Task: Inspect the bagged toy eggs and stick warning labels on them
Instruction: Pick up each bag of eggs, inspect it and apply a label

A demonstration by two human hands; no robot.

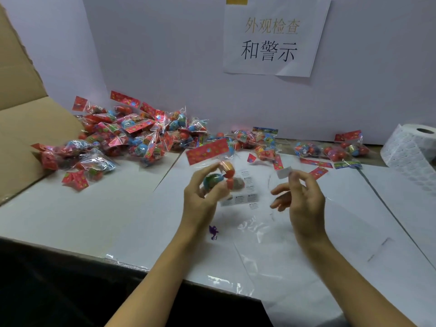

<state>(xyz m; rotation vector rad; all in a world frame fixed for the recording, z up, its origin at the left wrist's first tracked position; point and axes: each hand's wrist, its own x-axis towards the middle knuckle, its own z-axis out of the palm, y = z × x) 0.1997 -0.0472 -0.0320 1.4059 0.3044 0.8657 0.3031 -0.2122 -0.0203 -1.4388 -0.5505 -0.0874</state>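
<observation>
Gripping a bag of toy eggs [220, 172] at frame centre, the left hand [203, 197] curls fingers and thumb round the clear bag, red header card [207, 151] tilted up above it. Right hand [303, 199], just right of centre, pinches a small white warning label [283, 172] between thumb and forefinger, other fingers loosely spread; label sits near the bag but apart from it. Below the hands, a strip of printed labels [243, 197] lies on the white table [94, 208]. Big pile of bagged eggs [127, 135] at centre left against the white backboard [165, 55], smaller scatter of bags [330, 149] at centre right. Label roll [410, 149] at right edge. Cardboard box flap [21, 109] at upper left. Paper sign [273, 36] with Chinese characters at top centre-right. Small purple mark [213, 231] on the table near the left wrist.
</observation>
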